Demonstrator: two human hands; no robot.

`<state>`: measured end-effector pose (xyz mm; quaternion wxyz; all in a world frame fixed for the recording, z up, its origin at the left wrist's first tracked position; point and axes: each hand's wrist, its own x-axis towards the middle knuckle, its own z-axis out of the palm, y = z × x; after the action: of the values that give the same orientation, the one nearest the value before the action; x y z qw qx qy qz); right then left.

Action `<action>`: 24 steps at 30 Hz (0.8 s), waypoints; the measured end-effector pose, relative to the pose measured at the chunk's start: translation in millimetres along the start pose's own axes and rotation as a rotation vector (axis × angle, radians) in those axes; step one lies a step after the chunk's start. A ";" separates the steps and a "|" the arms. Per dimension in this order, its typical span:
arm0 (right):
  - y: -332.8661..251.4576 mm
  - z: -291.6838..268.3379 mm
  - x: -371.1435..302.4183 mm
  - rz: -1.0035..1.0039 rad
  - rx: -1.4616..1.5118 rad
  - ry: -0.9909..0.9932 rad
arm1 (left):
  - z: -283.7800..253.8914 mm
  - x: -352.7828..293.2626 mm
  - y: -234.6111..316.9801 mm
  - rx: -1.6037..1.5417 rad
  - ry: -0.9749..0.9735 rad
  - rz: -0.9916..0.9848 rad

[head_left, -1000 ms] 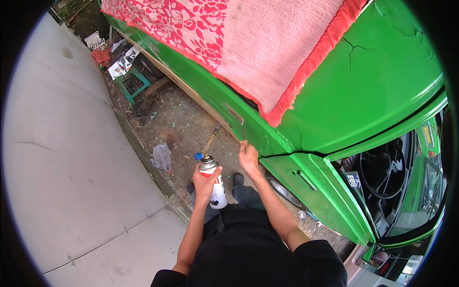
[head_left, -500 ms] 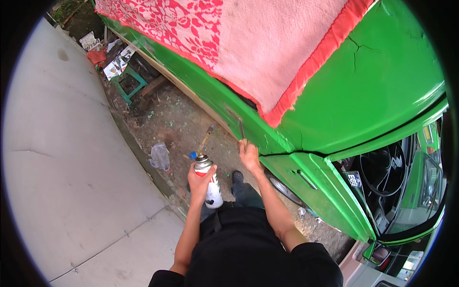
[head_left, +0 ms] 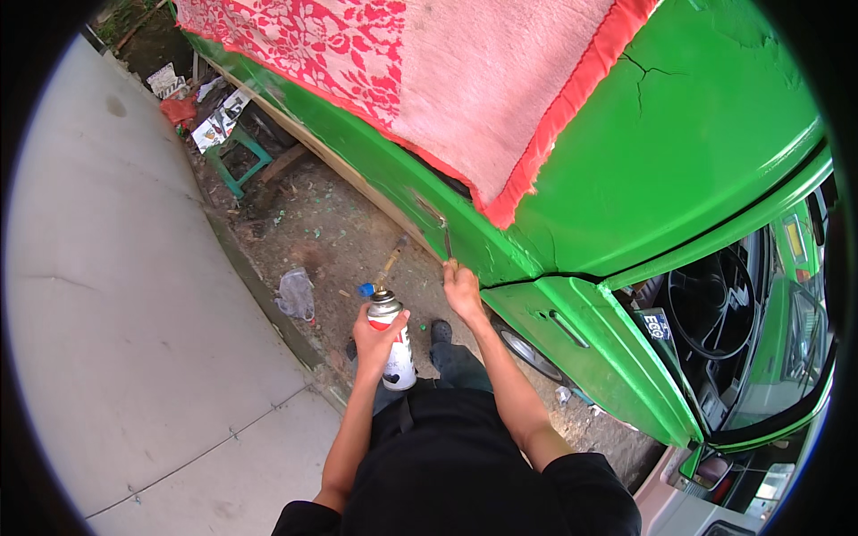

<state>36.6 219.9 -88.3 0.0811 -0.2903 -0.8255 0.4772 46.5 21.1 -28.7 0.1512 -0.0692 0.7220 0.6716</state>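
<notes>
While left hand [head_left: 380, 332] grips torch canister [head_left: 393, 344], right hand [head_left: 463, 290] pinches scraper [head_left: 446, 241] against green car panel [head_left: 500, 246]. Paint-stripping step judged underway; next move likely needs flame aimed at the blade edge.

the right hand [head_left: 463, 290] covers the handle of the thin tool [head_left: 446, 239], and its tip is too small to make out. the left hand [head_left: 377, 338] wraps the gas can [head_left: 393, 344], hiding part of its label. the green car [head_left: 679, 170] runs off the edge, and the clutter by the green stool [head_left: 237, 159] is too tiny to tell.
</notes>
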 end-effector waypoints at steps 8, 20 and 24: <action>-13.4 15.6 -5.2 0.090 0.053 0.072 | 2.0 9.5 -6.9 0.038 -0.036 0.022; 18.5 23.9 7.1 -0.045 0.056 0.099 | -10.6 21.1 8.2 0.039 -0.088 -0.013; -0.1 30.8 32.2 -0.129 0.033 0.066 | -15.7 21.3 10.1 0.101 -0.086 -0.023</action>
<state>-2.4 215.0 -109.2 0.1437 -0.2507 -0.8313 0.4748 21.4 8.6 -25.0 0.1931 -0.0410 0.7470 0.6348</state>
